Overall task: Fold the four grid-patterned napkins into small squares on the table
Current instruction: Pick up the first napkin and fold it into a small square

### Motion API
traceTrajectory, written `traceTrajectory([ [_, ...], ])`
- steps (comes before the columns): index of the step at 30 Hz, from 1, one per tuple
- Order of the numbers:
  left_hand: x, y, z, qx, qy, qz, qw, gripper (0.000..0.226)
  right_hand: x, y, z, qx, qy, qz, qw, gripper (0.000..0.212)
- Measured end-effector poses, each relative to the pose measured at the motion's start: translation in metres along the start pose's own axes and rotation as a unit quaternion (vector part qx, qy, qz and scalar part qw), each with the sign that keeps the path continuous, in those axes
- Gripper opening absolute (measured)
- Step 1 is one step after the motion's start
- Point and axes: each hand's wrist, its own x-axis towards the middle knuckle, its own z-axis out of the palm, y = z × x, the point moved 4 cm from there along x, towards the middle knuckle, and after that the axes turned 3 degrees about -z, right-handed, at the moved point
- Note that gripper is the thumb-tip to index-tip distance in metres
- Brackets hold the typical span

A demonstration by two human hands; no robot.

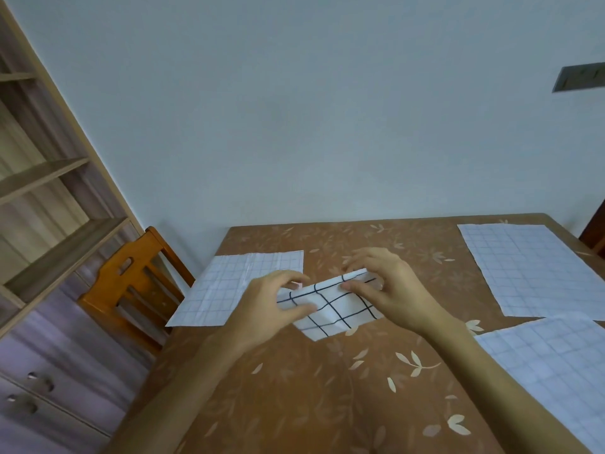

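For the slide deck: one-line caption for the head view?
Left hand and right hand pinch a part-folded napkin over the table; three flat napkins lie beside it.

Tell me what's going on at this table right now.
A person is folding the bold-grid napkin at the middle of the table. The left hand and right hand each pinch its upper edge, and it is partly folded, not yet a small square. Three other napkins lie flat around it: the left napkin, the far-right napkin and the near-right napkin.
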Motion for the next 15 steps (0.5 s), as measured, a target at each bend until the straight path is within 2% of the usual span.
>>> traceTrajectory([
  [3,0.002,0.013,0.018,-0.076,-0.057,-0.005,0.995,0.025,0.006,-0.023,0.001,0.018,0.005,-0.042,0.999,0.01],
  [5,0.004,0.017,0.022,-0.134,-0.046,-0.018,0.99,0.014,0.008,-0.028,-0.002,0.035,0.033,-0.047,0.998,0.019],
  [7,0.006,0.017,0.021,-0.194,-0.023,-0.045,0.98,0.014,0.009,-0.024,-0.007,0.076,0.071,-0.003,0.995,0.048],
  [9,0.008,0.016,0.018,-0.261,0.004,-0.077,0.962,0.017,0.004,-0.012,-0.012,0.166,0.081,0.098,0.978,0.077],
  [10,0.008,0.016,0.016,-0.293,0.019,-0.094,0.951,0.019,0.0,-0.008,-0.012,0.214,0.07,0.147,0.963,0.084],
  [12,0.009,0.016,0.015,-0.347,0.039,-0.124,0.929,0.021,-0.008,-0.003,-0.007,0.282,0.023,0.198,0.939,0.082],
  [15,0.009,0.02,0.018,-0.389,0.041,-0.145,0.909,0.024,-0.015,-0.009,0.009,0.354,-0.02,0.208,0.912,0.047],
])
